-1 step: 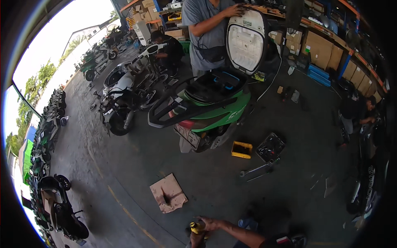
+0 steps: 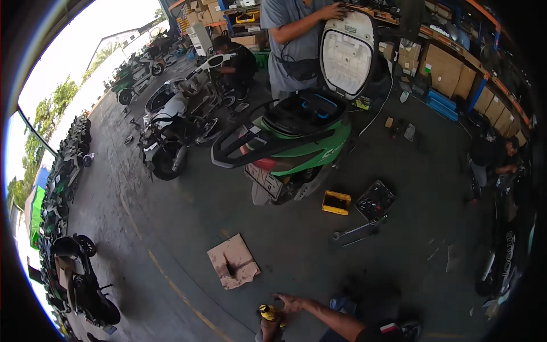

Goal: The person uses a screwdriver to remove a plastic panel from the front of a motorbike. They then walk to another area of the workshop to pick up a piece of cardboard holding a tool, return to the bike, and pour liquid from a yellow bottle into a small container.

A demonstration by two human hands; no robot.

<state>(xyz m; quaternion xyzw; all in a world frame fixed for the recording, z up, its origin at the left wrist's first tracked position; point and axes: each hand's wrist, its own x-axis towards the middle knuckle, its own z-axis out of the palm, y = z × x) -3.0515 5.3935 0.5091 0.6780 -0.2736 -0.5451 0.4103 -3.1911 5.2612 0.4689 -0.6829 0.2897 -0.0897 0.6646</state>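
Observation:
At the bottom edge my left hand [image 2: 268, 329] comes up from below and grips a small yellow and black object [image 2: 266, 312]; what kind of thing it is, is too small to tell. My right hand [image 2: 289, 301] reaches in from the lower right, fingers spread, touching or just beside the top of that object. My right forearm [image 2: 336, 320] lies low over the concrete floor. A torn piece of cardboard [image 2: 232, 261] lies on the floor just beyond both hands.
A green scooter [image 2: 296, 151] stands ahead with its seat [image 2: 347, 54] raised, held by a person in a grey shirt [image 2: 293, 40]. A yellow box [image 2: 336, 202], black tool tray [image 2: 375, 199] and wrenches [image 2: 356, 232] lie nearby. Other people crouch by a white scooter [image 2: 171, 134] and at right [image 2: 493, 157].

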